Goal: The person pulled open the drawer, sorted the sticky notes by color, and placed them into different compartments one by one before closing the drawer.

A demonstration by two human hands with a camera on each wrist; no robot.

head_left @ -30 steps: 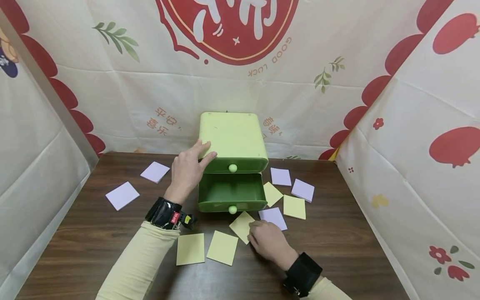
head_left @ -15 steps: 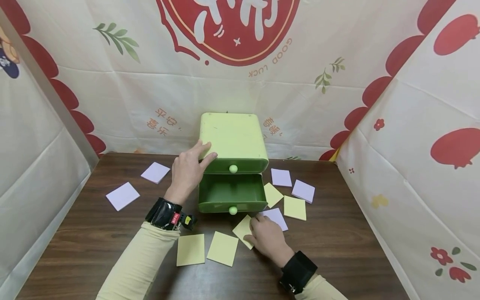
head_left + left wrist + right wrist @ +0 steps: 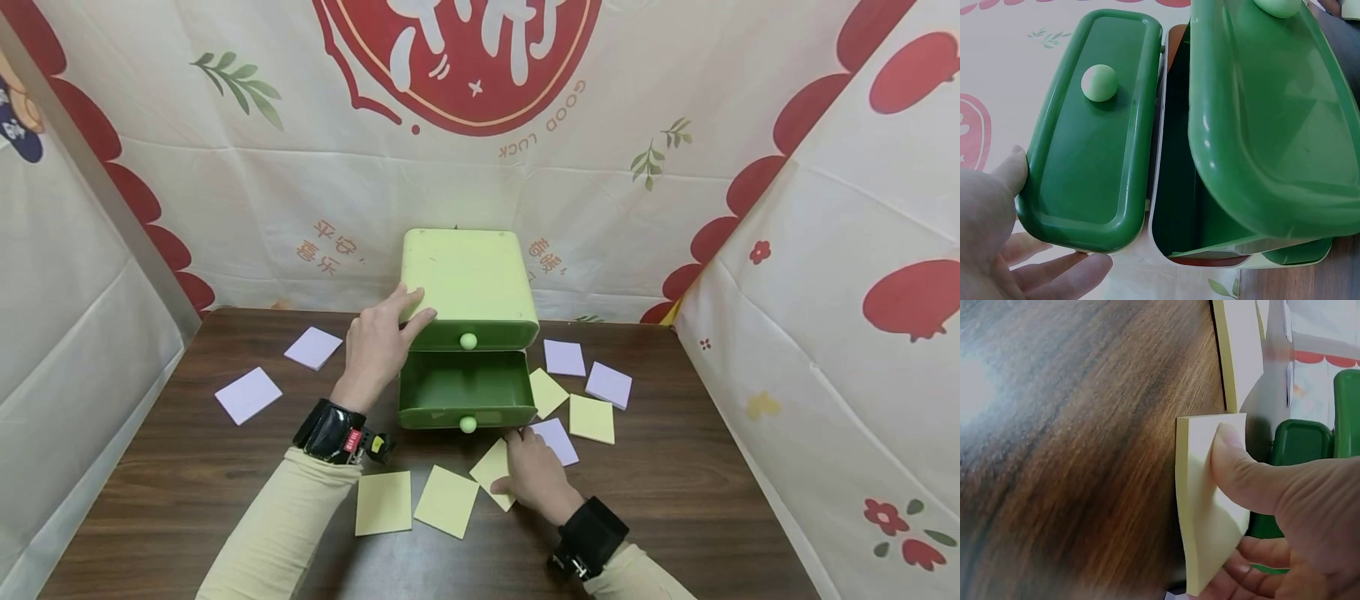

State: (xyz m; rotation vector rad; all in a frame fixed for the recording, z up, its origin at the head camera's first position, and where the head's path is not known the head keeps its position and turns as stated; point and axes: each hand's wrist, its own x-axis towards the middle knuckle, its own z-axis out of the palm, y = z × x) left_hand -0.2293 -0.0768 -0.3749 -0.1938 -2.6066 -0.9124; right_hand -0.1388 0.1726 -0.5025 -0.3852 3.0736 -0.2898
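Note:
My left hand (image 3: 375,343) rests on the top left corner of a green two-drawer box (image 3: 465,275). In the left wrist view its thumb lies against one edge, and its fingers reach along the adjoining side. The upper drawer (image 3: 1094,137) is pushed in. Below it, the lower drawer (image 3: 465,383) is pulled out, with nothing visible inside. My right hand (image 3: 538,473) pinches a yellow sticky note pad (image 3: 1210,519) at the table, the thumb on its top face and the fingers curled at its far edge. A purple pad (image 3: 557,439) lies partly behind that hand.
Two yellow pads, the left one (image 3: 384,503) and its neighbour (image 3: 447,502), lie in front. More yellow (image 3: 592,418) and purple pads (image 3: 609,384) are right of the box. Two purple pads (image 3: 249,395) lie at left. Printed cloth (image 3: 300,192) walls surround the brown table (image 3: 675,500).
The right hand has shifted its grip on the yellow pad, its thumb now over the near edge, and the pad has slid slightly right and nearer. The left hand stays put.

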